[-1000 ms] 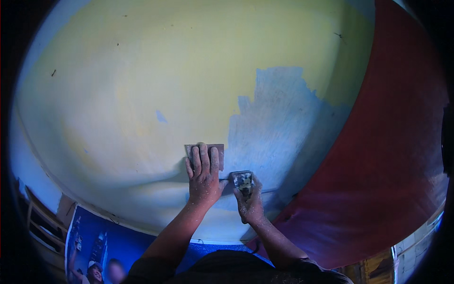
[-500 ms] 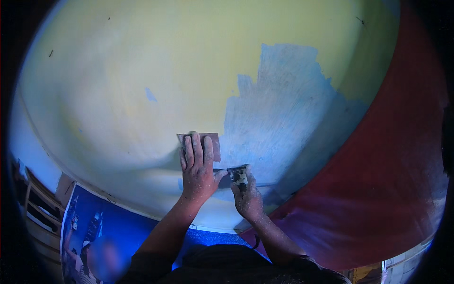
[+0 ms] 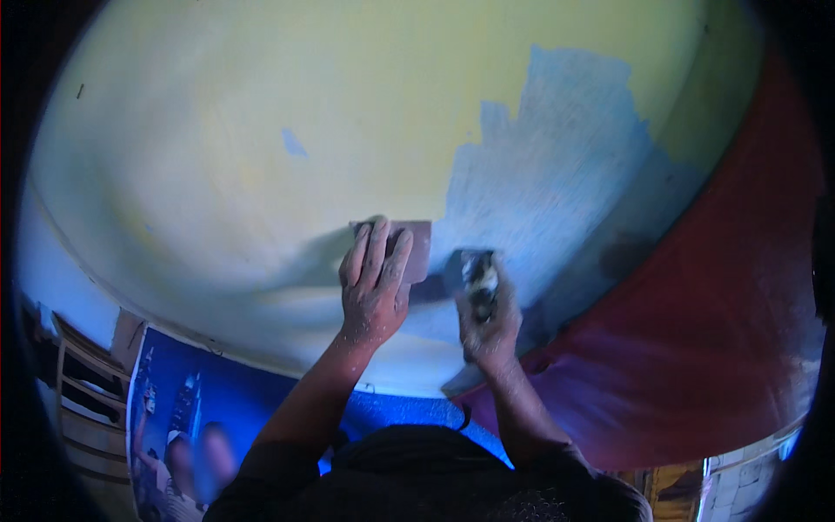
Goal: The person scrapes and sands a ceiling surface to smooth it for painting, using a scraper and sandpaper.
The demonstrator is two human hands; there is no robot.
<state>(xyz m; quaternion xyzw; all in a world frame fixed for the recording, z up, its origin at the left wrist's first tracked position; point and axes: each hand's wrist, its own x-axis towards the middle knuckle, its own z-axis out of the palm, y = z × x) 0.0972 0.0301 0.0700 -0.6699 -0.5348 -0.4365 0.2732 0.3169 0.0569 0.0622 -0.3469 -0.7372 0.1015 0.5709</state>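
Note:
My left hand [image 3: 376, 287] presses a flat brown rectangular sheet [image 3: 419, 250] against the wall [image 3: 252, 187], its fingers lying over the front; I cannot tell what the sheet is made of. To the right, my right hand [image 3: 492, 324] is closed around a dark scraper [image 3: 478, 270] smeared with pale material, slightly blurred. Its tip points up, near the lower part of a bare bluish-grey patch [image 3: 557, 148] in the yellowish paint. I cannot tell whether the tip touches the wall. Pale dust speckles both hands and wrists.
A dark red sheet [image 3: 661, 365] hangs along the right side. Below the wall at left is a blue picture banner [image 3: 235, 383], with a wooden slatted rack [image 3: 91, 391] beside it. A small blue-grey spot [image 3: 294, 143] shows in the paint.
My right hand has risen with the scraper and turned more upright. The left hand and its sheet appear higher and further right in view, while the wall patch has also shifted up and right.

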